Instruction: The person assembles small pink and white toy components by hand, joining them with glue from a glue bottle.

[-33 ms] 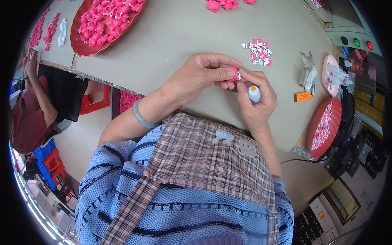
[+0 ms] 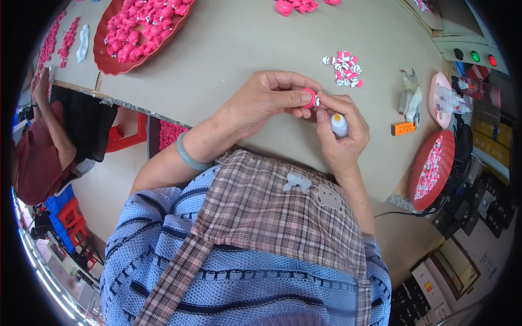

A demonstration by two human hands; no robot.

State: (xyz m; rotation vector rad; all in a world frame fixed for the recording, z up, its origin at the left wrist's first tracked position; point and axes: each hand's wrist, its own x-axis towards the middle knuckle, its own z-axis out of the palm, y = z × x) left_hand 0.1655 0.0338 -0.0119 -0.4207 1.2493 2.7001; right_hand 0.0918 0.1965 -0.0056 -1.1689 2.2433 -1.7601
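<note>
While the grey tabletop (image 2: 234,43) runs broadly between the hands and the large red dish (image 2: 116,67) at upper left, its near edge passes close to the plaid apron (image 2: 261,212). A loose cluster of small pink-and-white pieces (image 2: 347,69) lies just beyond the right hand (image 2: 348,130); farther right, an orange box (image 2: 403,129) and a smaller red dish (image 2: 447,142) sit toward the table's right edge, well apart from the fingers.

Against the earlier frame, little differs: the pink piece (image 2: 309,96) and the fingertips around it shift only slightly, and the co-worker's hands (image 2: 39,87) at far left sit a touch lower, while dishes, cluster and box match.

The pink piece is small and rounded, with a white-and-black patch facing the right hand. It is above the tabletop, pinched between thumb and fingers of the left hand (image 2: 263,100). The right hand is curled around a small white bottle (image 2: 339,127) with a yellowish tip, its forefinger close beside the patch; whether it touches, I cannot tell.
</note>
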